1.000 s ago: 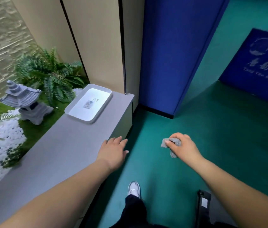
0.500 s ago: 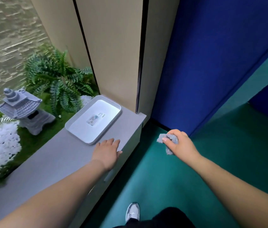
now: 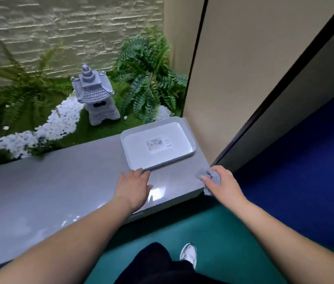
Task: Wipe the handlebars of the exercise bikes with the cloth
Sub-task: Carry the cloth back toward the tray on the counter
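The right hand (image 3: 222, 182) is gripping the grey cloth (image 3: 209, 177) in curled fingers, at 3 o'clock from the left hand (image 3: 134, 184), over the corner of the bench (image 3: 59, 193); the left hand is lying flat with straight fingers, holding nothing, its tips touching the white tray (image 3: 158, 144) at 12 o'clock. A push could be sliding the tray off the bench end; the beige wall (image 3: 233, 68) is crowding 1 o'clock; the green floor (image 3: 213, 238) at 6 o'clock is giving open room. No exercise bikes are showing.

Grey ledge (image 3: 39, 191), teal floor (image 3: 213, 232), beige wall panels (image 3: 244, 68).
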